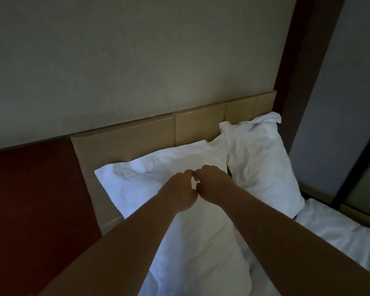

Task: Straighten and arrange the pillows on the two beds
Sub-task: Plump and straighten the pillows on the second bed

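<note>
Two white pillows lie at the head of a bed. The near pillow point(150, 174) lies flat, its far corner against the beige headboard point(137, 135). The second pillow point(263, 161) leans on the headboard to its right. My left hand point(177, 191) and my right hand point(214, 182) rest side by side on the middle of the near pillow, knuckles touching and fingers curled down into the fabric. Whether they pinch the cloth is hidden by the hands themselves.
A white sheet point(338, 233) covers the mattress at the lower right. A dark red panel point(30, 189) runs left of the headboard below a pale wall. A dark wooden post point(303, 82) and a window frame stand at the right. The room is dim.
</note>
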A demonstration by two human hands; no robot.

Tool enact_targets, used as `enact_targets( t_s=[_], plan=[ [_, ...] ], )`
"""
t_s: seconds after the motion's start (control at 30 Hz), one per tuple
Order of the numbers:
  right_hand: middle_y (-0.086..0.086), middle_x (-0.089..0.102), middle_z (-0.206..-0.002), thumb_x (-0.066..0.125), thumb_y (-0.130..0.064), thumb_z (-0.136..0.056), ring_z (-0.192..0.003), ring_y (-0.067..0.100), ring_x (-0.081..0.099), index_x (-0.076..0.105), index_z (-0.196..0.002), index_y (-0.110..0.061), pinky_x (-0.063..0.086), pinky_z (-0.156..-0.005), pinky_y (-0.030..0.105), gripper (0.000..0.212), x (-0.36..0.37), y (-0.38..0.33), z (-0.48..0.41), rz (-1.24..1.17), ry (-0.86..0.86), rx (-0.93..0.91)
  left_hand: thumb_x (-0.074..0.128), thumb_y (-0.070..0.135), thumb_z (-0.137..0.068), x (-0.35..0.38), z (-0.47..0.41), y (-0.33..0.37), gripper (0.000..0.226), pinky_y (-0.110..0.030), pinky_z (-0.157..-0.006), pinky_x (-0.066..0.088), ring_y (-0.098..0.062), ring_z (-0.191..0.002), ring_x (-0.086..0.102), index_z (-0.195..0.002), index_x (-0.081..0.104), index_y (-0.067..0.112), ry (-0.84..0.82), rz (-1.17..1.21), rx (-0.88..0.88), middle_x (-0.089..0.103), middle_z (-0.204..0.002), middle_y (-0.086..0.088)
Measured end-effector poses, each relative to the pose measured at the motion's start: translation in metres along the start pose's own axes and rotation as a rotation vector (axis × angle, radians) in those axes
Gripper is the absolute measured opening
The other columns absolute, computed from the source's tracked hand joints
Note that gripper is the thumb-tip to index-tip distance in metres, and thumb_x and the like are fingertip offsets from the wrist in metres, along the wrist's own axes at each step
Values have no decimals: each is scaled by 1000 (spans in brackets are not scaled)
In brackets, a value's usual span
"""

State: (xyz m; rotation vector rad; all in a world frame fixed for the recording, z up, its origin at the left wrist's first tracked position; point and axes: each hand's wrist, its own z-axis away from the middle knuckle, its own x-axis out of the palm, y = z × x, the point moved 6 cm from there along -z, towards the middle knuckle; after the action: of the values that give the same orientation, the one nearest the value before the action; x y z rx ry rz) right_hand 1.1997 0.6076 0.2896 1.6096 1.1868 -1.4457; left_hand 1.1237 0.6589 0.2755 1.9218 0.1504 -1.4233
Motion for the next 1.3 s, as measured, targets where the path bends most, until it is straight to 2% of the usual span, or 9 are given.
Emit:
enact_targets(
  t_s=[0.13,0.3,0.43,0.6,0.73,0.83,0.9,1.0,1.3],
  plan=[
    [8,56,-112,48,-15,-94,-106,23,56,61,-113,-9,47,-89,32,23,7,2,-26,23,11,-29,48,15,-94,-1,-24,-6,48,-31,-93,49,-23,-113,57,-142,40,20,48,-165,18,54,-126,-6],
    [9,55,-117,45,-10,-93,-110,24,54,59,-113,-8,46,-93,33,24,7,40,-81,-13,-3,-5,42,23,-99,-12,-83,-2,36,-29,-79,48,-19,-107,58,-135,45,27,150,-393,73,46,-128,0],
    [12,52,-123,45,-7,-93,-111,26,55,56,-115,-6,47,-90,33,24,0,80,-130,-83,14,71,48,34,-98,-16,-134,-8,43,-37,-86,50,-25,-108,57,-137,37,22,249,-427,20,43,-135,-3],
    [15,47,-127,45,-1,-93,-108,27,57,45,-126,-2,46,-88,32,33,20,104,-170,-98,-29,31,46,39,-98,-8,-170,-28,39,-37,-81,52,-24,-101,61,-128,39,15,272,-410,-128,51,-126,-6],
    [13,51,-122,44,-1,-94,-100,26,56,45,-121,-6,45,-84,35,28,38,103,-179,-189,-71,-25,39,40,-101,5,-175,-34,34,-32,-83,48,-21,-100,61,-118,52,14,229,-650,-153,53,-119,-6],
    [13,58,-114,48,-4,-94,-94,23,58,42,-121,-8,47,-82,33,28,43,99,-183,-233,-101,-41,38,35,-101,7,-173,-34,26,-28,-74,46,-19,-95,62,-114,53,18,262,-637,-100,59,-112,-2],
    [13,58,-117,50,-5,-94,-102,25,60,43,-125,-8,50,-90,37,32,45,95,-182,-214,-154,-43,38,32,-101,3,-169,-28,21,-26,-65,42,-17,-88,63,-112,51,20,292,-646,-33,61,-107,0],
    [13,53,-127,47,-7,-97,-116,29,55,52,-126,-7,46,-100,39,30,34,92,-179,-134,-162,-26,38,29,-102,-12,-168,-20,17,-29,-67,45,-19,-89,63,-110,50,20,284,-612,-32,61,-104,0],
    [14,52,-123,56,-5,-92,-112,29,57,54,-123,-4,47,-90,34,31,-18,73,-171,-71,-13,-19,39,28,-102,-52,-155,-1,18,-30,-64,42,-21,-88,61,-112,49,17,289,-593,-130,62,-101,-4]
  ],
)
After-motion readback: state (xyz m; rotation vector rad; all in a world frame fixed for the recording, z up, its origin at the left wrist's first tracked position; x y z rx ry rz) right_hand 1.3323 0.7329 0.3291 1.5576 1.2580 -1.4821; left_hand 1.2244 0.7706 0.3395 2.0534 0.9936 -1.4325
